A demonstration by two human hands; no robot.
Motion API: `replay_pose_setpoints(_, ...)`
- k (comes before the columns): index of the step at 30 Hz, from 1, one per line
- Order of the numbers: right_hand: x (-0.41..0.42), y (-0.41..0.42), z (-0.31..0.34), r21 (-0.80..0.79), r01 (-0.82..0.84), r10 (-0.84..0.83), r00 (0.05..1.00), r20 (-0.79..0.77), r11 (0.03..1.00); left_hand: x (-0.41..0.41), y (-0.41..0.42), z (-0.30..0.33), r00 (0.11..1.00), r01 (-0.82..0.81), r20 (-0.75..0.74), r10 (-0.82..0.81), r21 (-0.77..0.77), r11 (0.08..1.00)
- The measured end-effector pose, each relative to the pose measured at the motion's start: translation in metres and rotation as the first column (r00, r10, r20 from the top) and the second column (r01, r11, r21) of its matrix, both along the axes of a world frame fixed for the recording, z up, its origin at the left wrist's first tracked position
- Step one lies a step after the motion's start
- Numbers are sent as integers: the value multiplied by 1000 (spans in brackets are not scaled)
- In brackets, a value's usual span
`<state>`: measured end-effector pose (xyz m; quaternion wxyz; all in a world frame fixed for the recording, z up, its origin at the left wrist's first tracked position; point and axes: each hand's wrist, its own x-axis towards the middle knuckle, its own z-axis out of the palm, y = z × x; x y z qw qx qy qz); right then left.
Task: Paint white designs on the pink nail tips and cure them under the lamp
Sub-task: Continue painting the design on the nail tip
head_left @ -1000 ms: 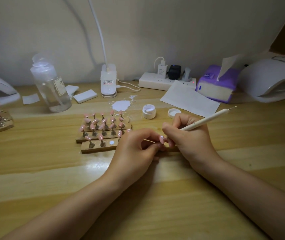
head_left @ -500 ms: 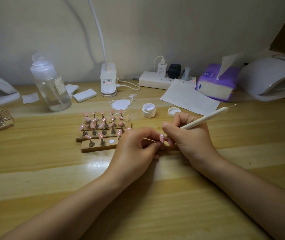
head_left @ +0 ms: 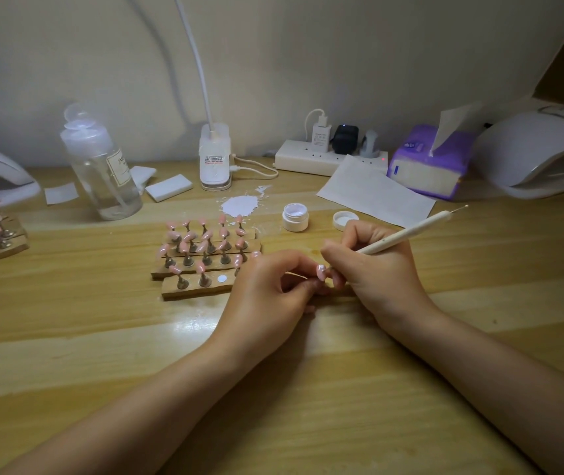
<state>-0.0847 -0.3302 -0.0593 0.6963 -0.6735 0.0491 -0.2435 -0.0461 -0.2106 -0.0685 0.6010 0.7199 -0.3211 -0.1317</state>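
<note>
Head cam: I saw left hand (head_left: 267, 293) pinching a pink tip (head_left: 321, 271) above the desk (head_left: 102, 337), right hand (head_left: 376, 269) gripping the pen (head_left: 407, 234), point touching the tip; jar (head_left: 295, 217) open behind, lamp (head_left: 541, 152) far right

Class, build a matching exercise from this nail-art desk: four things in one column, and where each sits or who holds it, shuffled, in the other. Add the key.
Things
1. dotting pen
2. pink nail tip
3. open paint jar
4. tissue pack

Places
A. pinched by the left hand
B. far right, beside the white nail lamp
C. gripped by the right hand
D. on the table, next to its loose lid

Pairs: 1-C, 2-A, 3-D, 4-B
</note>
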Motion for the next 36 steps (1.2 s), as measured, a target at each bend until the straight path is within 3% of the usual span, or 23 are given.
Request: replay_pose_setpoints(36,-1,0,1,4,-3,3,1000,-2,1000,0,0,0,1000,7,14,-7,6,1000)
